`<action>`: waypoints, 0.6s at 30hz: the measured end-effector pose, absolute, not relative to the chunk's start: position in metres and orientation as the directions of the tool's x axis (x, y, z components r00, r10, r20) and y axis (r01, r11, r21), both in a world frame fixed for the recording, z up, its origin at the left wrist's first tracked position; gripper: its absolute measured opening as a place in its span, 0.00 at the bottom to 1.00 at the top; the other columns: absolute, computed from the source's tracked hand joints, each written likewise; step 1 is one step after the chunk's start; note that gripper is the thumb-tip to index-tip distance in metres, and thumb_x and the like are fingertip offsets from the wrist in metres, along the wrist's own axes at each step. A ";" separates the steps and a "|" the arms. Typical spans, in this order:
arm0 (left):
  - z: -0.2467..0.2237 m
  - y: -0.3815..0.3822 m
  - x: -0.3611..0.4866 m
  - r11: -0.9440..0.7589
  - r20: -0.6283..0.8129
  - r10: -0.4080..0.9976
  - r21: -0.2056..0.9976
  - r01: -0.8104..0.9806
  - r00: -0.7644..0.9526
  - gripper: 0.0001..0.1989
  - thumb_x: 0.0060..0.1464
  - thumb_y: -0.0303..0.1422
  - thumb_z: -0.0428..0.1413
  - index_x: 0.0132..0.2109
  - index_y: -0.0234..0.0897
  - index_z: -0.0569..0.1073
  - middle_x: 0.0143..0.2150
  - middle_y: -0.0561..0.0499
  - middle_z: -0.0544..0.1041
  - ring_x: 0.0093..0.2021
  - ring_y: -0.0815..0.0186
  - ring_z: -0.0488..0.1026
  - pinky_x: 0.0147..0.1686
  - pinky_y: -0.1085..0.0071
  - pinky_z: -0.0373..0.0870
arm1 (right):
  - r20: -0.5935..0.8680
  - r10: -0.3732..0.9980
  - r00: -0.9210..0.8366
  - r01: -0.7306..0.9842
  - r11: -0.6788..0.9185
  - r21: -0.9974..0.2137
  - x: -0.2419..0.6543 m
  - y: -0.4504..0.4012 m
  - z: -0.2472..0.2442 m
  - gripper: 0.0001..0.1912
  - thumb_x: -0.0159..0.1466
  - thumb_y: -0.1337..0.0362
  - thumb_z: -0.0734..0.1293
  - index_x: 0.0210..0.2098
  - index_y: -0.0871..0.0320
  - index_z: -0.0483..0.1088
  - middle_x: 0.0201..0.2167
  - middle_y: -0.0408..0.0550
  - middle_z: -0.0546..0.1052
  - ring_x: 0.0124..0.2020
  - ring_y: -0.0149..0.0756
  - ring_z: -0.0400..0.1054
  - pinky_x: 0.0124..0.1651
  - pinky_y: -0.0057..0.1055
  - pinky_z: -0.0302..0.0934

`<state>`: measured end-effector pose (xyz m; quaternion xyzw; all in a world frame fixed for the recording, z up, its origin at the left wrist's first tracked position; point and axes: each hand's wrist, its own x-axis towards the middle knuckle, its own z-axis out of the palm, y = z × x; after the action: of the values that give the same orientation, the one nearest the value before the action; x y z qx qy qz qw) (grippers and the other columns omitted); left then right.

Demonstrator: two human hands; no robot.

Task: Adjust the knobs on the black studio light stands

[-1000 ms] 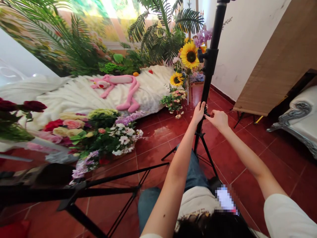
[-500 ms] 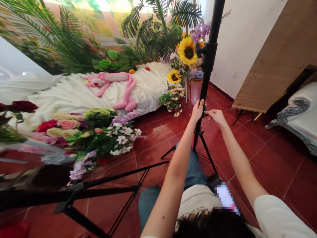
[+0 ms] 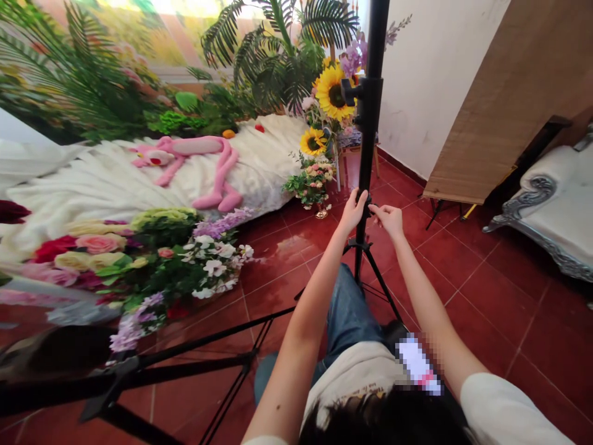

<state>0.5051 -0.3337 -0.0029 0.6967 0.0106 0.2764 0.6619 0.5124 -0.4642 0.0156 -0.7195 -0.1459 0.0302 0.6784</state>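
Observation:
A black light stand (image 3: pixel 367 142) stands upright in front of me, its tripod legs spread on the floor. My left hand (image 3: pixel 353 212) is wrapped round its pole at a collar, low on the column. From the right, my right hand (image 3: pixel 389 220) reaches the same collar with thumb and fingertips pinched on a small knob there. That knob is mostly hidden by the fingers. Higher up, another black clamp knob (image 3: pixel 351 91) sticks out to the left of the pole.
A second black tripod (image 3: pixel 194 364) lies across the lower left. Artificial flowers (image 3: pixel 204 266), sunflowers (image 3: pixel 334 93) and a pink plush toy (image 3: pixel 199 148) on white cloth (image 3: pixel 273 148) fill the left. A brown backdrop (image 3: pixel 472 123) and a silver-white sofa (image 3: pixel 556 204) stand right.
My view has turned slightly right, so the scene sits further left. My left hand remains on the pole, and my right fingers stay at the collar.

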 end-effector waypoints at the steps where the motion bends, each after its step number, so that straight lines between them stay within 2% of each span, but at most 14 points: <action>1: -0.009 -0.329 0.495 -0.142 0.377 0.370 0.926 -0.349 0.849 0.23 0.59 0.53 0.53 0.48 0.37 0.72 0.43 0.47 0.78 0.42 0.67 0.76 0.44 0.71 0.74 | 0.157 0.235 0.959 0.169 -0.033 -0.985 0.511 -0.463 0.014 0.26 0.52 0.44 0.73 0.15 0.56 0.64 0.11 0.41 0.68 0.12 0.24 0.56 0.19 0.25 0.52; 3: -0.028 -0.315 0.467 -0.173 0.352 0.332 0.935 -0.310 0.875 0.25 0.58 0.52 0.55 0.51 0.37 0.72 0.48 0.44 0.79 0.46 0.65 0.77 0.49 0.68 0.74 | 0.162 0.188 0.969 0.170 -0.028 -0.985 0.508 -0.460 0.009 0.26 0.53 0.42 0.72 0.17 0.55 0.62 0.11 0.40 0.68 0.12 0.25 0.57 0.18 0.25 0.52; 6: -0.063 -0.281 0.405 -0.219 0.190 0.266 0.967 -0.133 0.945 0.27 0.58 0.53 0.52 0.49 0.33 0.74 0.41 0.43 0.81 0.40 0.64 0.79 0.46 0.63 0.75 | 0.179 0.089 0.980 0.178 0.019 -0.984 0.499 -0.452 -0.003 0.26 0.54 0.41 0.71 0.22 0.54 0.59 0.12 0.38 0.67 0.13 0.26 0.59 0.18 0.24 0.51; 10: -0.107 -0.222 0.297 -0.271 0.049 0.470 0.958 0.091 0.881 0.28 0.53 0.57 0.55 0.43 0.35 0.77 0.39 0.45 0.82 0.37 0.63 0.79 0.47 0.62 0.76 | 0.151 0.016 0.988 0.148 0.111 -0.983 0.478 -0.432 -0.034 0.24 0.55 0.41 0.69 0.31 0.53 0.59 0.14 0.35 0.68 0.15 0.27 0.60 0.20 0.23 0.52; 12: -0.120 -0.194 0.240 -0.190 -0.011 0.609 0.969 0.159 0.793 0.31 0.50 0.60 0.55 0.43 0.34 0.76 0.38 0.45 0.82 0.36 0.62 0.79 0.45 0.62 0.77 | 0.125 0.113 0.986 0.113 0.109 -0.988 0.462 -0.418 -0.053 0.24 0.54 0.42 0.69 0.31 0.54 0.60 0.14 0.36 0.68 0.16 0.27 0.60 0.22 0.24 0.53; 14: -0.125 -0.170 0.185 -0.131 -0.038 0.740 0.971 0.199 0.672 0.33 0.47 0.61 0.56 0.43 0.33 0.76 0.37 0.44 0.82 0.35 0.62 0.79 0.43 0.62 0.77 | 0.093 0.281 0.955 0.077 0.069 -0.995 0.444 -0.400 -0.070 0.23 0.53 0.42 0.69 0.30 0.54 0.60 0.14 0.37 0.68 0.16 0.28 0.60 0.22 0.25 0.53; 18: -0.112 -0.132 0.091 -0.102 -0.002 0.898 0.972 0.213 0.440 0.34 0.45 0.61 0.57 0.42 0.32 0.76 0.36 0.44 0.81 0.33 0.63 0.78 0.42 0.62 0.76 | 0.027 0.567 0.823 0.049 -0.025 -0.998 0.404 -0.358 -0.087 0.20 0.53 0.45 0.70 0.28 0.53 0.62 0.15 0.40 0.69 0.16 0.30 0.59 0.22 0.28 0.53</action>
<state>0.0910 -0.1322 -0.1118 0.6668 0.4166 0.3265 0.5247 0.4042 -0.3576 -0.0871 -0.6885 -0.2237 0.1956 0.6615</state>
